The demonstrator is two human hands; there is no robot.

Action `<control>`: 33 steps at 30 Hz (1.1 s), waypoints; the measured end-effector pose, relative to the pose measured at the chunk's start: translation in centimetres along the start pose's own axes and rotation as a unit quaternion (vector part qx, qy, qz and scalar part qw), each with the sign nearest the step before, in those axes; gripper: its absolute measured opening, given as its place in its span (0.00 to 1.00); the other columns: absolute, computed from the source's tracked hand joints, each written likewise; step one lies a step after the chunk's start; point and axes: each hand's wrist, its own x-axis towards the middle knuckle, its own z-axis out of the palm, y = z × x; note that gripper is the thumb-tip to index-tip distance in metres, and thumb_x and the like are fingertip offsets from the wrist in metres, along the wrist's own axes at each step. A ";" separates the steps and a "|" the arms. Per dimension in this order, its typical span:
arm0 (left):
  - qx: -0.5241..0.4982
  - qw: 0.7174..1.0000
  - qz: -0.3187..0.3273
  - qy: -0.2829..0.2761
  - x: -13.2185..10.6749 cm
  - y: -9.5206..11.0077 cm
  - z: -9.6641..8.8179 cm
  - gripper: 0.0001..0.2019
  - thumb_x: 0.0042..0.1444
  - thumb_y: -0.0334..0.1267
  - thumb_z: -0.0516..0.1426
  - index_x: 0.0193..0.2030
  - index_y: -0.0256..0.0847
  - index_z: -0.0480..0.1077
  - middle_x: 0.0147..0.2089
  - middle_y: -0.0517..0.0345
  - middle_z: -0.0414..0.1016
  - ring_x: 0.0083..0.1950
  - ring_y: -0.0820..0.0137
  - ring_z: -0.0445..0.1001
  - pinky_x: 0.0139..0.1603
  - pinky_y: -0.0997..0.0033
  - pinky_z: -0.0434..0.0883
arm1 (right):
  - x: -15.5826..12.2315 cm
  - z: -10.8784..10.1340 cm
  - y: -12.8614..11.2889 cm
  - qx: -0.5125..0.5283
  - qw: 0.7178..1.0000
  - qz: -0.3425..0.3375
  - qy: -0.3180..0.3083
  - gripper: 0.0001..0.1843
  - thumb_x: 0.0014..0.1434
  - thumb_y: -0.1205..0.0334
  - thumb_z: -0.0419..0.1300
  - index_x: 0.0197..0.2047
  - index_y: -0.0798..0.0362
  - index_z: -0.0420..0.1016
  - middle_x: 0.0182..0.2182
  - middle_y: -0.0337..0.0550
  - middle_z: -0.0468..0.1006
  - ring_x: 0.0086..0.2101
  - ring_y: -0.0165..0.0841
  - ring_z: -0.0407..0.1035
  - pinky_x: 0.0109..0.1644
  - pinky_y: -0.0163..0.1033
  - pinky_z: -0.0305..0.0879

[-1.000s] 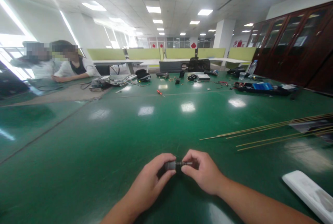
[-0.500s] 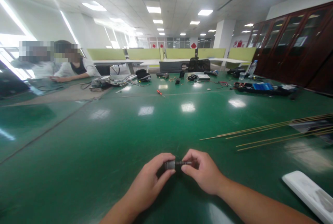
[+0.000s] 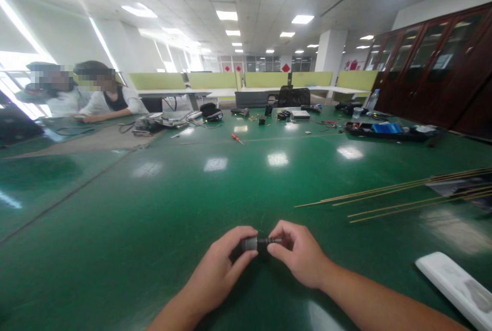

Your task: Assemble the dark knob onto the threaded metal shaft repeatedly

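Note:
Low in the middle of the view, both hands meet over the green table (image 3: 154,208). A small dark cylindrical part (image 3: 258,242) with a grey end lies sideways between them. My left hand (image 3: 225,267) pinches its grey left end with thumb and forefinger. My right hand (image 3: 298,254) pinches the thinner dark right end with its fingertips. The part is just above the tabletop.
Several thin brass rods (image 3: 388,192) lie to the right. A white flat device (image 3: 455,285) sits at the near right edge. A red screwdriver (image 3: 237,138), cables, small electronics and a black tool case (image 3: 388,130) lie further back. Two people (image 3: 84,92) sit at far left.

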 end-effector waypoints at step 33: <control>0.006 1.000 0.005 0.005 -0.3 -0.6 -0.3 0.13 0.65 0.41 0.58 0.56 0.52 0.70 0.56 0.57 0.77 0.58 0.64 0.76 0.62 0.61 0.73 | -0.1 0.1 0.1 0.015 1.000 -0.004 0.014 0.04 0.57 0.64 0.64 0.33 0.54 0.74 0.25 0.35 0.72 0.27 0.30 0.65 0.32 0.34 0.57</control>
